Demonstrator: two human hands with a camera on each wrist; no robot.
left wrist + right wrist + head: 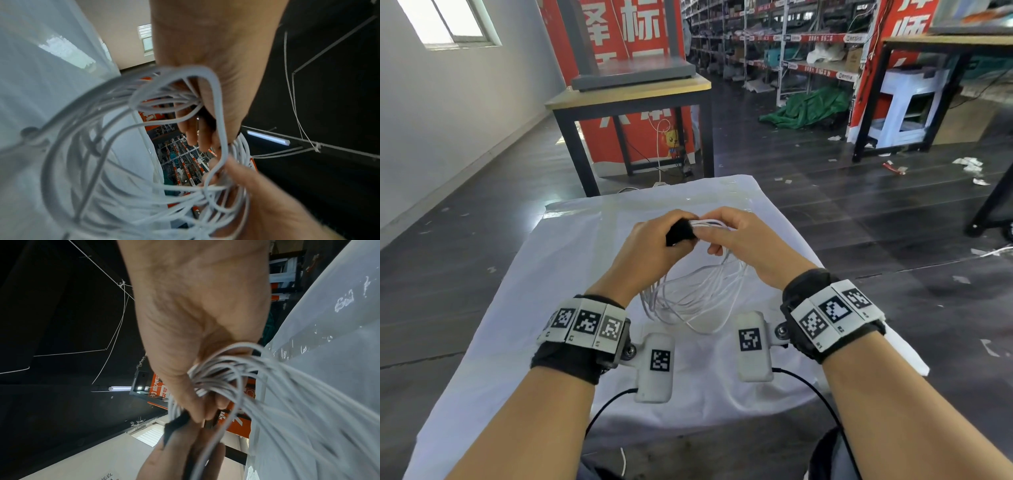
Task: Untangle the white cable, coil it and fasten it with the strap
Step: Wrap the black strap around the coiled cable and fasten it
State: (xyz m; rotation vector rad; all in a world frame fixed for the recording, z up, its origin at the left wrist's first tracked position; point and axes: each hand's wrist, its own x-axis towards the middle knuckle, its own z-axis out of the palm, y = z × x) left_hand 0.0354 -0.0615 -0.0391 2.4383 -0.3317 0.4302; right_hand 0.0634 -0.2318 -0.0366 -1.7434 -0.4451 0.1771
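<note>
The white cable (695, 291) hangs in several loose loops above the white-covered table (571, 260), gathered at its top between both hands. My left hand (654, 240) holds the black strap (681, 232) against the gathered strands. My right hand (736, 233) pinches the bundle right beside the strap. In the left wrist view the cable loops (144, 162) spread wide below my left hand's fingers (193, 129). In the right wrist view the strands (236, 378) fan out from my right hand's fingers (197, 402), with the strap (174, 426) just beyond them.
A wooden-topped table with black legs (633, 99) stands behind the work table. Storage shelves (791, 41), a green cloth (808, 106) on the floor and a white stool (907, 102) lie to the right. Paper scraps litter the dark floor.
</note>
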